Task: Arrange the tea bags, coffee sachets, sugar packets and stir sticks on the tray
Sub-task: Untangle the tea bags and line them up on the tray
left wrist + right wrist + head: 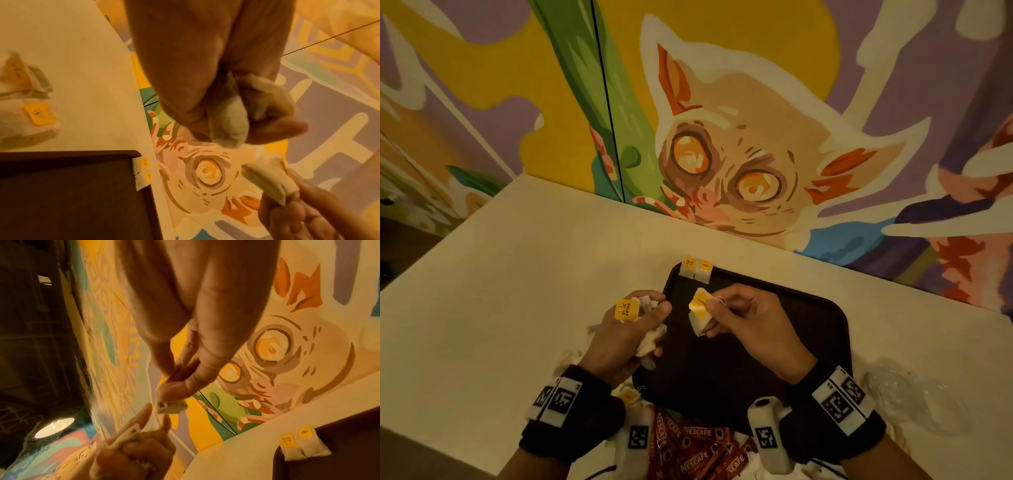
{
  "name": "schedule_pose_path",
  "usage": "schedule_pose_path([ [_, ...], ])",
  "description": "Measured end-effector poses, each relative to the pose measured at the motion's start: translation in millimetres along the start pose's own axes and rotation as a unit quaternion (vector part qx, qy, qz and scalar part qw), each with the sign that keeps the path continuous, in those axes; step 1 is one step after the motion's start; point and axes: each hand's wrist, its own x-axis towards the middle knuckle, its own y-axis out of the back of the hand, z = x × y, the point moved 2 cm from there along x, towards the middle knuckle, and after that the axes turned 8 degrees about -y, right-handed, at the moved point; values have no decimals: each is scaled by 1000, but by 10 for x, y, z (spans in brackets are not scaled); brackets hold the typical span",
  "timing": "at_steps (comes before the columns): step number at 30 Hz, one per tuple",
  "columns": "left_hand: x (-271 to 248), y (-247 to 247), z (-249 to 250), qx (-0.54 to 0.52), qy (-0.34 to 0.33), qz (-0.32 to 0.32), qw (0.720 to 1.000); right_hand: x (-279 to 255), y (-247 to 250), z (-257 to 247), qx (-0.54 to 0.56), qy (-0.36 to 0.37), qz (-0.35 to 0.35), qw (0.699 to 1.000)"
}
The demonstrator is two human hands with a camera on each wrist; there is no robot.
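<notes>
Our left hand (pixel 626 329) is clutching a bunch of tea bags (pixel 649 342); our right hand (pixel 748 325) is pinching one bag (pixel 700 313) above the tray (pixel 808 329), where two bags (pixel 697 270) are leaning on the far rim.

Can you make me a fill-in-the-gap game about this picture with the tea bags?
1. ____ tea bags already lie side by side at the tray's far corner.
2. The tray is ____ in colour.
3. The right hand pinches a tea bag with a ____ tag.
4. The red sachets read ____.

Missing words: two; dark brown; yellow; Nescafe
</notes>
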Motion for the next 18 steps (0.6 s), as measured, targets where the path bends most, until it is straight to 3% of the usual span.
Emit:
schedule_pose_path([
  [6,11,-118,234,110,-86,-51,989,-69,-12,12,-27,15,-15,999],
  [14,36,-215,423,155,-92,-95,979,-117,-26,-15,-14,28,-22,999],
  [18,34,-248,430,229,-111,-162,953,-124,-30,-36,-6,44,-23,999],
])
